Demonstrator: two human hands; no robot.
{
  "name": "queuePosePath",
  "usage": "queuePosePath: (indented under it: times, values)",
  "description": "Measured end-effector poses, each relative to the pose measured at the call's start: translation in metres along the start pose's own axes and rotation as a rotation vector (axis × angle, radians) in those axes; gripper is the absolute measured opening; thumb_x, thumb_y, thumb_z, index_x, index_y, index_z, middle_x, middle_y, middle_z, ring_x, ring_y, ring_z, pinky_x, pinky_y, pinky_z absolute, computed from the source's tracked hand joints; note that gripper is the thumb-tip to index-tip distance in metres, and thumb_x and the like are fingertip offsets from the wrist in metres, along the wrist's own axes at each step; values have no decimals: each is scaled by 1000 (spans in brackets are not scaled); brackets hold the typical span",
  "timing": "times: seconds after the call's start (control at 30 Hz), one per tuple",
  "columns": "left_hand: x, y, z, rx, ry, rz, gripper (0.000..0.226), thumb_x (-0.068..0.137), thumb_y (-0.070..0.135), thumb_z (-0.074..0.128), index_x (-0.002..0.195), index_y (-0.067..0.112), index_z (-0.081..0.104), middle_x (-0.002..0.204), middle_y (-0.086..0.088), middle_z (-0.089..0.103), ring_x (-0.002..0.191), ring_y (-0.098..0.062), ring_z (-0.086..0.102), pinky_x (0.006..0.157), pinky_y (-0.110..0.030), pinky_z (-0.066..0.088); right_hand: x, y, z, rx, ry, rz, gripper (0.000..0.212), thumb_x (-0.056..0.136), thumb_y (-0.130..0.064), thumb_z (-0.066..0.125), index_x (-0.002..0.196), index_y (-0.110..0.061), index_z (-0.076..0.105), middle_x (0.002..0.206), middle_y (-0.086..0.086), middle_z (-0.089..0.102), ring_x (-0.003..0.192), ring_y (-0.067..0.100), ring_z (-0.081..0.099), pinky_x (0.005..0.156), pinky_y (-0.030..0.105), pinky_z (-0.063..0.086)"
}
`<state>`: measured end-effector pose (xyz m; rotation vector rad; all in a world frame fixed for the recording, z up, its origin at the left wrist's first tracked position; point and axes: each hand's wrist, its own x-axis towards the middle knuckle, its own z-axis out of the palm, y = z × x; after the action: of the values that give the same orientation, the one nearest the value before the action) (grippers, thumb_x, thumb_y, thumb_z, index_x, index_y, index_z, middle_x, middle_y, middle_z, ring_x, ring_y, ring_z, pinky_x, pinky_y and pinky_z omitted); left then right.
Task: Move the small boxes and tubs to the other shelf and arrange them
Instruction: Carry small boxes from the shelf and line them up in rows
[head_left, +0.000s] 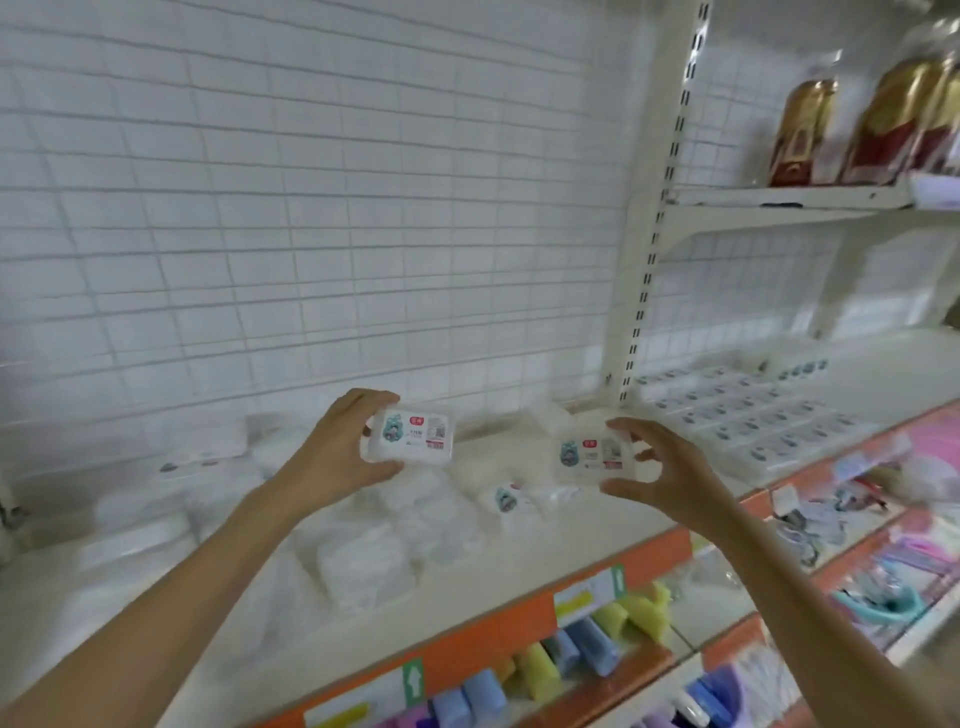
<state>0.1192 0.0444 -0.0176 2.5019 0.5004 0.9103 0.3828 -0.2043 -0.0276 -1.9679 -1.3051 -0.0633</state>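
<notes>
Boxes are up off the near shelf (363, 613), one in each hand: the left hand (332, 447) clamps a box (410, 434) with curled fingers, and the right hand (660, 467) pinches another box (592, 454) with spread fingertips. Carry both level toward the neat rows (748, 415) on the right-hand shelf, and set them square against the row's edge, labels up.

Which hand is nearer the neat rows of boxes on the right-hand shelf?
Right. The right hand, holding a box, is just left of the rows of boxes; the left hand holds another box farther left.
</notes>
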Motion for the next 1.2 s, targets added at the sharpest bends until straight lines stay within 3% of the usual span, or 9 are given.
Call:
queuePosePath:
  times: [0.07, 0.2, 0.37, 0.5, 0.6, 0.7, 0.8, 0.97, 1.2]
  values:
    - [7, 28, 32, -53, -18, 25, 66, 66, 13, 82, 119, 26, 46, 109, 13, 46, 97, -5, 50, 78, -1, 37, -22, 27, -24, 26, 26, 64, 67, 64, -21, 83, 124, -22, 53, 115, -7, 53, 96, 15, 57, 82, 25, 51]
    - [13, 81, 105, -132, -46, 51, 66, 66, 10, 82, 123, 12, 49, 113, 4, 45, 98, -8, 50, 80, -4, 40, -67, 75, -66, 71, 98, 153, 64, 65, -18, 83, 118, -30, 50, 112, -6, 55, 96, 20, 59, 69, 13, 47]
    - [14, 139, 194, -199, -69, 71, 66, 66, 11, 82, 124, 6, 49, 113, 1, 45, 99, -11, 48, 78, -2, 37, -127, 128, -116, 33, 180, 269, 62, 69, -23, 80, 124, -24, 50, 107, -9, 53, 94, 13, 53, 75, 27, 44]
    - [17, 180, 252, -288, -87, 53, 66, 64, 11, 82, 122, 10, 49, 113, 1, 47, 99, -14, 51, 82, -19, 43, -171, 172, -150, 27, 241, 358, 66, 69, -21, 80, 127, -21, 50, 110, -5, 56, 93, 16, 56, 76, 35, 52]
    - [25, 202, 288, -305, -130, 43, 65, 65, 11, 82, 121, 12, 49, 113, -2, 48, 96, -13, 49, 70, -2, 40, -198, 205, -167, 8, 275, 397, 61, 68, -20, 81, 121, -26, 50, 112, -2, 57, 92, 17, 59, 69, 21, 51]
    - [38, 220, 318, -296, -193, 25, 68, 65, 13, 82, 124, 12, 47, 115, -5, 45, 95, -9, 42, 69, 4, 35, -212, 236, -183, 8, 330, 418, 63, 66, -15, 82, 122, -17, 53, 114, -2, 48, 97, 18, 58, 77, 19, 53]
    - [61, 232, 343, -276, -213, 34, 68, 64, 17, 83, 123, 12, 48, 112, -2, 48, 90, -10, 45, 65, -1, 37, -212, 265, -197, -17, 355, 446, 61, 66, -16, 82, 121, -17, 55, 109, -3, 51, 95, 19, 59, 80, 31, 54]
    - [111, 243, 385, -327, -190, 23, 63, 64, 18, 83, 118, 20, 50, 110, 5, 51, 92, -7, 49, 68, -4, 37, -183, 321, -215, 3, 352, 465, 64, 67, -17, 82, 123, -13, 54, 114, 2, 53, 100, 18, 59, 83, 29, 54]
    - [224, 254, 446, -298, -192, 25, 68, 70, 24, 79, 128, 13, 45, 117, 1, 47, 95, -13, 49, 64, -11, 42, -104, 399, -253, 33, 289, 455, 65, 68, -20, 81, 125, -17, 52, 113, -3, 51, 101, 18, 60, 81, 33, 56]
